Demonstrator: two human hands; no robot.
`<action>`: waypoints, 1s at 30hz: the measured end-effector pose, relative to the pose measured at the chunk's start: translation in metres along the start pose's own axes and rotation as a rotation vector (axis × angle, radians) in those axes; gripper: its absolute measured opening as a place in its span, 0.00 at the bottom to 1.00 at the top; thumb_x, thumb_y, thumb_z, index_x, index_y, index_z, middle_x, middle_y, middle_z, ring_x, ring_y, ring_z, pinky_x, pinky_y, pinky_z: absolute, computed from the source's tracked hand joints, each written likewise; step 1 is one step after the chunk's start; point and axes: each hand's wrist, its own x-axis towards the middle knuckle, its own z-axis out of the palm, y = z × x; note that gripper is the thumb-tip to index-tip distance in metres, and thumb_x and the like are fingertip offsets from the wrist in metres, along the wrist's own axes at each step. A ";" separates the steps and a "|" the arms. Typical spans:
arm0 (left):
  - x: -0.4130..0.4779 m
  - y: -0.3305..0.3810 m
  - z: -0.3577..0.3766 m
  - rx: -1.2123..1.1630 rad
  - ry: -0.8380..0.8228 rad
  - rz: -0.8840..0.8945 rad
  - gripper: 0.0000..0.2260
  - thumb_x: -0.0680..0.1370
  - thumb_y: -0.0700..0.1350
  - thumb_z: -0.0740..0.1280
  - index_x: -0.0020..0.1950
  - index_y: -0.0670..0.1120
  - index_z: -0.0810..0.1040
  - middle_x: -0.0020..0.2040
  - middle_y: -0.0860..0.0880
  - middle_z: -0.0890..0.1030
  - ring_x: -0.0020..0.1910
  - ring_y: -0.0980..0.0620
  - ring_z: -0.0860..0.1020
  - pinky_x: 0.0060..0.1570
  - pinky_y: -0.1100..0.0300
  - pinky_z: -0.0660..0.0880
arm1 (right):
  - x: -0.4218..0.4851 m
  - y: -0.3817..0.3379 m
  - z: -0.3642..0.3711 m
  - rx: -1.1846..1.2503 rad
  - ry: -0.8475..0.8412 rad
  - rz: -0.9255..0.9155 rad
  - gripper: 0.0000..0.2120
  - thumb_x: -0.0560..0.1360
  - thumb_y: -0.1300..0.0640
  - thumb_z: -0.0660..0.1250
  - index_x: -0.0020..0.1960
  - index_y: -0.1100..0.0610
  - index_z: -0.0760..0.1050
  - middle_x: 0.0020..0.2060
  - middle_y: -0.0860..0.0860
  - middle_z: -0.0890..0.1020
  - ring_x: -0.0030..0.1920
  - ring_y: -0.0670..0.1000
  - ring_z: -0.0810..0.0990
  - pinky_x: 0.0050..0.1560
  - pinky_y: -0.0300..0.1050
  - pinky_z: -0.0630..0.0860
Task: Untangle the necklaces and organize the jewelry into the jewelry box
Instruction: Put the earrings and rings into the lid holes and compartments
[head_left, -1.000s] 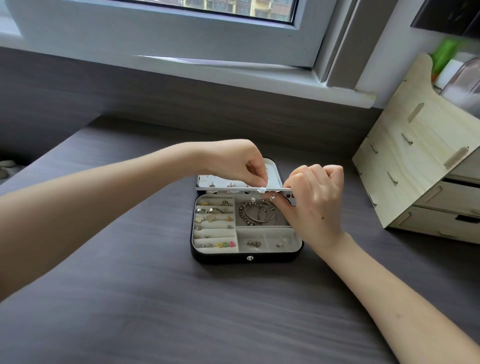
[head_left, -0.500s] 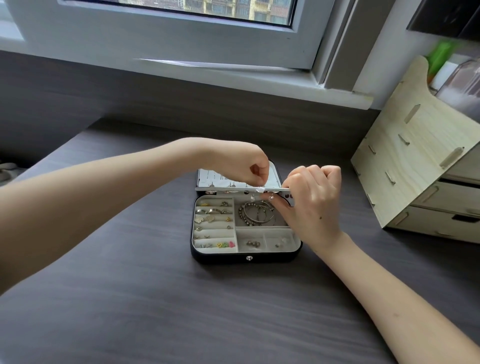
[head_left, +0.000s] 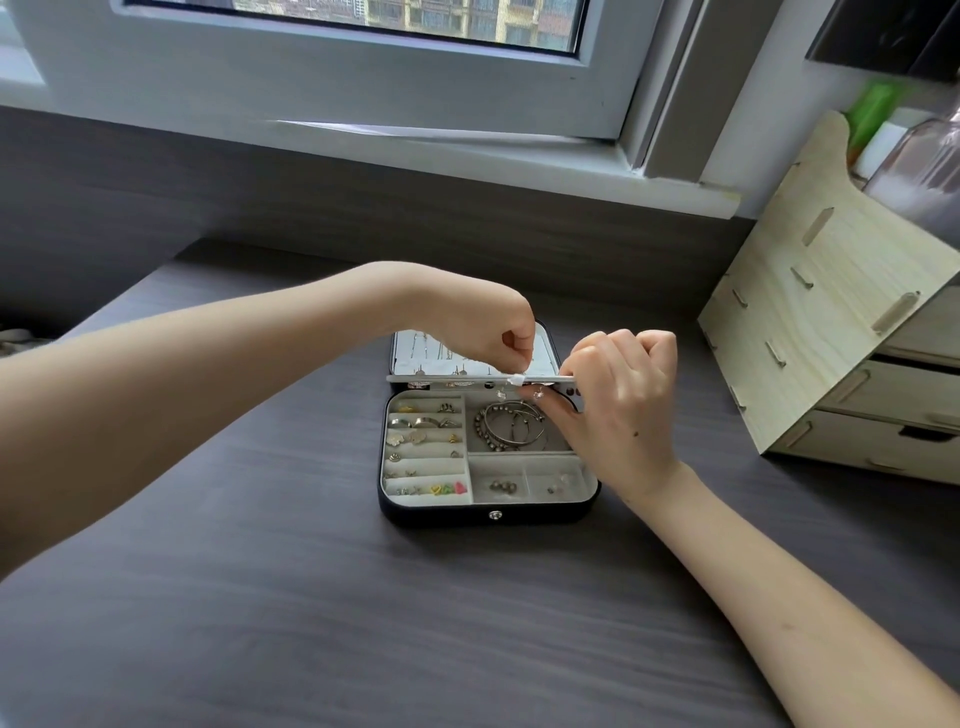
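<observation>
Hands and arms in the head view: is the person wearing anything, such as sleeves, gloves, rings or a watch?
Nothing worn shows. The left hand and right hand are bare, with no gloves, and no rings on the fingers that can be seen. The left forearm and right forearm are uncovered up to the frame edge, with no sleeve, watch or bracelet at either wrist.

Under right hand: right end of divider panel and right side of bracelets. Behind left hand: part of jewelry box lid interior. White bit it pinches is too small to identify. Tiny pieces in 2 lower-right compartments unreadable. Wooden organizer cut off at right edge. Green object upper right blurred.
</observation>
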 end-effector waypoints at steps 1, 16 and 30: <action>0.000 0.000 -0.001 -0.006 -0.010 -0.002 0.09 0.79 0.46 0.62 0.44 0.41 0.77 0.35 0.51 0.73 0.30 0.56 0.67 0.28 0.70 0.64 | 0.000 0.000 0.000 0.000 -0.001 -0.001 0.20 0.67 0.49 0.76 0.33 0.61 0.69 0.29 0.54 0.74 0.29 0.55 0.70 0.39 0.50 0.61; -0.014 -0.012 -0.010 -0.252 0.073 -0.070 0.10 0.80 0.49 0.60 0.52 0.47 0.80 0.44 0.54 0.80 0.43 0.57 0.76 0.44 0.66 0.71 | 0.009 0.000 -0.002 0.044 -0.035 0.053 0.20 0.68 0.44 0.74 0.39 0.59 0.71 0.32 0.52 0.76 0.32 0.54 0.71 0.40 0.49 0.61; -0.070 -0.031 0.078 -1.247 0.795 -0.265 0.10 0.81 0.43 0.59 0.59 0.44 0.76 0.52 0.49 0.82 0.49 0.55 0.81 0.51 0.61 0.78 | 0.044 0.034 -0.009 0.339 -0.502 0.595 0.20 0.73 0.43 0.67 0.60 0.52 0.75 0.51 0.48 0.80 0.52 0.50 0.76 0.56 0.50 0.69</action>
